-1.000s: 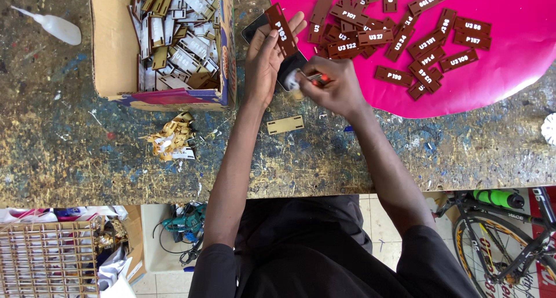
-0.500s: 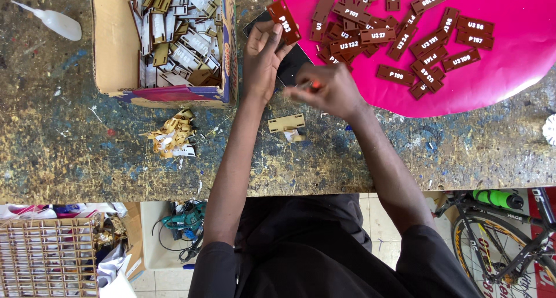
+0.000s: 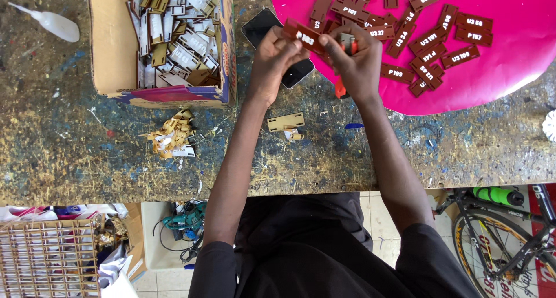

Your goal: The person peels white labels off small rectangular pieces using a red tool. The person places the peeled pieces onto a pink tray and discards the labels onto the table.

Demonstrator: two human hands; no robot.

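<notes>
My left hand (image 3: 273,63) and my right hand (image 3: 358,63) meet above the paint-stained workbench (image 3: 87,153). Both pinch one small brown rectangular tag (image 3: 302,36) with white lettering, the left at its lower edge, the right at its right end. My right hand also holds an orange-handled tool (image 3: 341,88) that pokes out below the fist. A dark phone (image 3: 265,28) lies flat under my hands. Several more brown tags (image 3: 431,40) are scattered on a bright pink sheet (image 3: 509,60) to the right.
A cardboard box (image 3: 110,49) full of pale and tan cut pieces stands at the left. A white squeeze bottle (image 3: 55,24) lies far left. Peeled backing scraps (image 3: 171,136) and a tan tag blank (image 3: 285,122) lie near the front. A bicycle (image 3: 509,234) is below right.
My hands have shifted slightly right and come together. The brown tag, held up by the left hand alone before, is now gripped by both hands.
</notes>
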